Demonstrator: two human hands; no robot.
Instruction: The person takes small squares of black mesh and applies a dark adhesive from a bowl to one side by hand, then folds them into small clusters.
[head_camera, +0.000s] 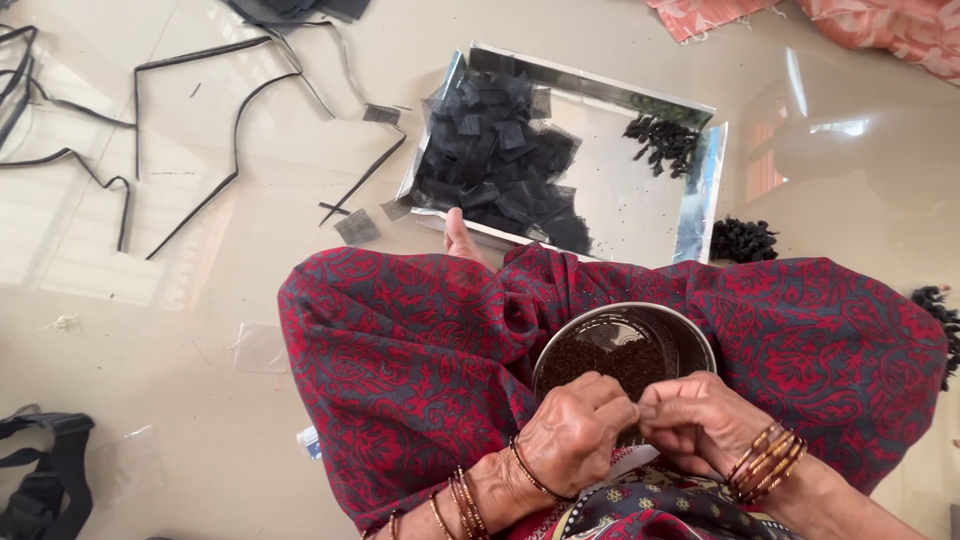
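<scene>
My left hand (572, 432) and my right hand (700, 420) meet fingertip to fingertip just over the near rim of a round metal bowl (690, 332) that rests in my lap. The bowl holds dark brown granules (610, 362). Both hands are curled tight, pinching something small between them that the fingers hide. Bangles sit on both wrists. My lap is covered by a red and grey patterned cloth (400, 350).
A shiny metal tray (640, 190) lies on the floor ahead, with a heap of black mesh squares (495, 160) and a few small dark bundles (662, 142). More dark bundles (742, 240) lie right of it. Black strips (235, 130) trail across the floor at left.
</scene>
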